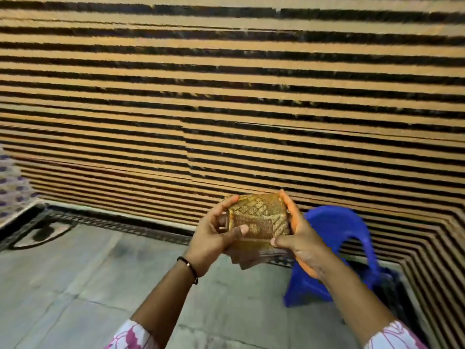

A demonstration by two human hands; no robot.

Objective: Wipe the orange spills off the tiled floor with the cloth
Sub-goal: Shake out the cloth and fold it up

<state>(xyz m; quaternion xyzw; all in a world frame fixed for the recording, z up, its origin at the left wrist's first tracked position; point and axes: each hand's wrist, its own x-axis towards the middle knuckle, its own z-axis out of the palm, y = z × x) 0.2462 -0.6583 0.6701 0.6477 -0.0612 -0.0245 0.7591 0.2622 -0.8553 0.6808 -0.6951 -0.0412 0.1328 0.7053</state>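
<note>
Cloth (pixel 259 220), stained orange, pinched folded between left hand (pixel 214 238) and right hand (pixel 302 238) at 6 o'clock; visible tiled floor (pixel 100 273) spill-free, wiping likely done.

I hold the cloth (pixel 259 222) folded into a thick pad, up in front of me above the tiled floor (pixel 100 273). It is golden-brown with a woven diamond and stripe pattern, stained orange, and a loose edge hangs below the fold. The floor is grey, laid in large tiles with thin joints, and looks dull and blurred.
</note>
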